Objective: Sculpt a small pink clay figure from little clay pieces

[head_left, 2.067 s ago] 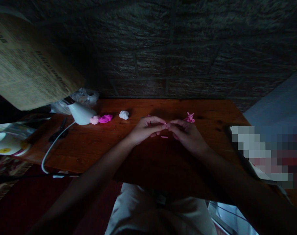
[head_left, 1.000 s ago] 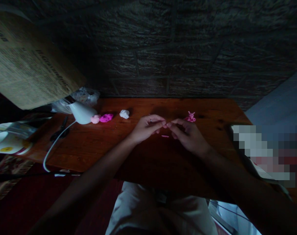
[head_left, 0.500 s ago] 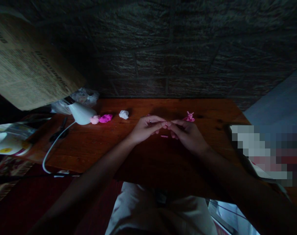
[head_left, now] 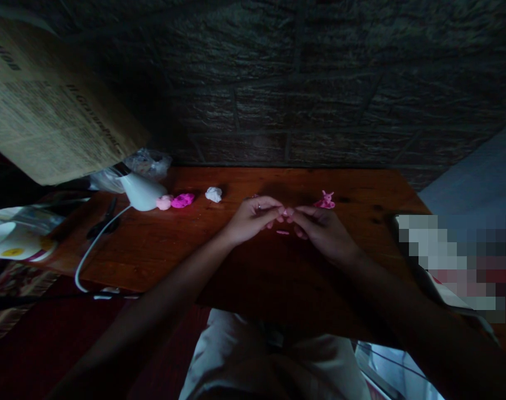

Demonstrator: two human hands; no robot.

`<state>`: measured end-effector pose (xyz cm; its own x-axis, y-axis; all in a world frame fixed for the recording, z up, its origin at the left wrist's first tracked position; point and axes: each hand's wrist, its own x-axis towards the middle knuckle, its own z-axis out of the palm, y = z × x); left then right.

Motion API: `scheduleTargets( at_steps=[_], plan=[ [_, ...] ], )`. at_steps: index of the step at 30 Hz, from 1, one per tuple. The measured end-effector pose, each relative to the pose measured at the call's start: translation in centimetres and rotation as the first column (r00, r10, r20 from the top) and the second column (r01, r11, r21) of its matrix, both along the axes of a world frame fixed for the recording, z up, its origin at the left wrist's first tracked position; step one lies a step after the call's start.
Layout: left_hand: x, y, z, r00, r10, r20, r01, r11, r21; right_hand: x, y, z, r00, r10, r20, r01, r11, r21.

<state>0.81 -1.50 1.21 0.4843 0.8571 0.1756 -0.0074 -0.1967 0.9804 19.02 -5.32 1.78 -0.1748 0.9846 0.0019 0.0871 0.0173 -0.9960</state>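
Note:
Above the middle of the wooden table, my left hand (head_left: 255,216) and my right hand (head_left: 319,225) meet at the fingertips. Between them they pinch a small piece of pink modelling clay (head_left: 285,212), mostly covered by the fingers. Below the fingertips lies a thin pink clay strip (head_left: 282,232). Just beyond my right hand stands a small pink clay figure (head_left: 326,199) with two upright points on top. To the left are a white clay lump (head_left: 213,194), a bright magenta lump (head_left: 183,200) and a pale pink lump (head_left: 164,203). A bit of pink shows behind my left hand.
A lamp with a white base (head_left: 142,191) and printed paper shade (head_left: 61,105) stands at the left, its cord (head_left: 86,250) hanging over the table edge. Scissors (head_left: 103,225) lie beside it, near a white cup (head_left: 15,241). A stone wall (head_left: 253,83) borders the table's back.
The whole view has shifted slightly, so things appear a little further right. My hands keep nearly the same pose, with the pink clay showing slightly more between the fingertips.

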Motion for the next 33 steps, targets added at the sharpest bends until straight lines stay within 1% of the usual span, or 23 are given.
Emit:
scheduleTargets(
  at_steps=[4, 7, 14, 18, 22, 27, 33],
  plan=[
    [-0.1, 0.0, 0.0, 1.000, -0.018, -0.001, 0.018, 1.000, 0.015, 0.0, 0.0, -0.1, 1.000, -0.008, -0.015, 0.008, 0.999, -0.036],
    [-0.1, 0.1, 0.0, 0.999, -0.037, 0.005, 0.037, 0.999, 0.020, 0.0, 0.0, -0.1, 0.999, 0.028, -0.047, -0.030, 0.999, -0.032],
    [-0.3, 0.0, 0.1, 0.998, -0.061, 0.016, 0.061, 0.998, -0.031, 0.0, 0.0, 0.0, 0.992, 0.087, -0.091, -0.093, 0.994, -0.053],
    [-0.4, 0.1, 0.2, 0.999, -0.023, 0.037, 0.024, 0.999, -0.029, 0.0, 0.1, -0.4, 0.989, 0.064, -0.132, -0.072, 0.996, -0.055],
    [-0.5, 0.4, -0.2, 0.999, 0.032, 0.031, -0.032, 0.999, 0.000, 0.1, 0.3, -0.7, 0.992, 0.029, -0.121, -0.035, 0.998, -0.043],
    [-0.5, 0.7, -0.8, 0.999, 0.042, 0.015, -0.043, 0.998, 0.044, 0.1, 0.2, -0.6, 0.993, 0.055, -0.104, -0.058, 0.998, -0.032],
    [-0.5, 0.7, -0.6, 0.998, 0.058, -0.032, -0.056, 0.996, 0.075, 0.0, 0.1, -0.2, 0.996, 0.087, -0.033, -0.085, 0.995, 0.045]
  ],
)
